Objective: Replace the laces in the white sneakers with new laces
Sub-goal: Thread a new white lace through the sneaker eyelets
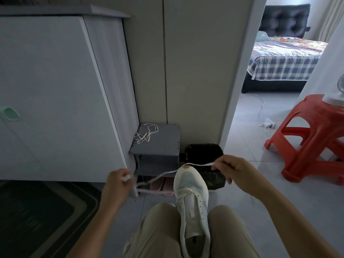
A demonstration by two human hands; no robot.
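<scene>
Wedging the sneaker [191, 198] between the knees at lower centre frees both hands. The left hand [119, 180] and right hand [229, 169] each pinch the lace [202, 165], spread wide, probably to even its ends. Another lace [146, 135] lies on the shelf [163, 146] above.

Red stool [305, 110], black bin [214, 179], grey shelf [163, 142], plaid bed [284, 60].

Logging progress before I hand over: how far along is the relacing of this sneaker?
Done: one lace crosses the lowest eyelets of the white sneaker. In hand: the left hand and right hand each hold an end, stretched sideways. Left: the upper eyelets are empty, no second sneaker is in view, and a loose lace lies on the grey shelf.
</scene>
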